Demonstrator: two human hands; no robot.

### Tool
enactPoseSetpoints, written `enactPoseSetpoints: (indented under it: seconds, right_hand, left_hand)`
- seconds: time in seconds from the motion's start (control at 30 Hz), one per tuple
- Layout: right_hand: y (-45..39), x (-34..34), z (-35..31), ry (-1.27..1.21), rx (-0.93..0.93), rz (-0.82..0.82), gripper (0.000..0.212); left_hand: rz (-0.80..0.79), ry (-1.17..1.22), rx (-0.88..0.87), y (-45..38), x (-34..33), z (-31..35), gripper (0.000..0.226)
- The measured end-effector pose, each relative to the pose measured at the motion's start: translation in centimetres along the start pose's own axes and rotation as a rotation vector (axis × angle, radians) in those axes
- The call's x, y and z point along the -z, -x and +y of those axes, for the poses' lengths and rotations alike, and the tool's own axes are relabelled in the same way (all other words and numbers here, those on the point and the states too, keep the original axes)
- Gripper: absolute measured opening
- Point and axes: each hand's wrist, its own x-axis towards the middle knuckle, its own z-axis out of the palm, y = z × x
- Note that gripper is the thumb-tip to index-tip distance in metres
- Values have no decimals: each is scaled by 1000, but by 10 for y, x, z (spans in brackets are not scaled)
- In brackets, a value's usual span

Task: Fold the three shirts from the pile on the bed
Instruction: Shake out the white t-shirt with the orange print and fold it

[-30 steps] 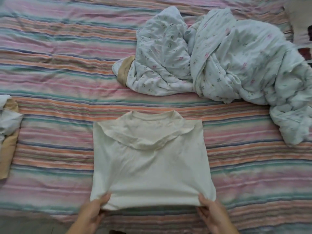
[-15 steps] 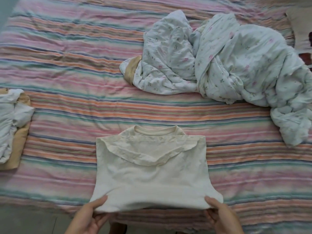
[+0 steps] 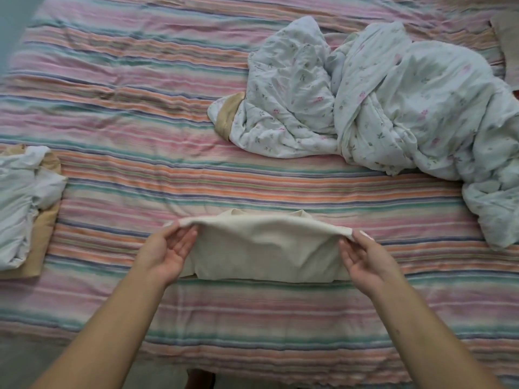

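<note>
The cream shirt (image 3: 264, 248) lies near the front edge of the striped bed (image 3: 140, 80), its lower part doubled over the top. I pinch the folded edge at each end: my left hand (image 3: 165, 248) on the left corner, my right hand (image 3: 362, 256) on the right. A heap of white and tan clothes (image 3: 25, 203) sits at far left, a floral quilt (image 3: 379, 102) beyond.
</note>
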Motion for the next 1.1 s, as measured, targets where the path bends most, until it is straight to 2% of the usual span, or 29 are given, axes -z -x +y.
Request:
enactPoseSetpoints:
  seconds: [0.1,0.17,0.2,0.3,0.4,0.47,0.53,0.6,0.7,0.73,0.83,0.9,1.0,1.1]
  right_hand:
    - [-10,-13,5,-77,73,-46,15]
    - [-12,-18,13,2,146,-54,17]
    - [-10,-21,20,144,197,-46,22]
    - [-8,-23,54,807,386,-73,50]
    - [-9,-19,88,1457,539,-309,63]
    - [-18,-19,102,1759,643,-436,67]
    - [-24,-22,111,1960,785,-452,70]
    - [-29,-28,115,2089,828,-424,73]
    - [-36,-39,114,2279,681,-443,76]
    - [-37,-42,112,2325,626,-457,75]
    - [-38,-48,106,2344,526,-475,75]
    - [-32,-52,104,2188,500,-455,74]
    - [-12,-56,104,1604,416,-382,70]
    - [10,-49,103,1139,414,-314,57]
  left_hand:
    - [-10,-82,-20,-16,-4,3,25]
    - [57,-187,-121,-26,-2,-4,38]
    - [125,-290,-187,-28,0,-9,42]
    - [275,-621,-314,-31,8,-22,64]
    - [280,-732,-257,-43,17,-29,92]
    - [295,-762,-188,-51,18,-31,112]
    - [363,-842,-156,-60,15,-33,126]
    - [401,-897,-131,-67,10,-39,127]
    - [407,-817,-63,-63,0,-44,132]
    - [390,-767,-64,-59,-2,-43,120]
    - [325,-674,-43,-53,-4,-41,56]
    - [312,-708,-55,-49,-5,-41,36]
    - [296,-944,-248,-28,-18,-45,33]
    - [171,-1117,-471,0,-35,-59,42]
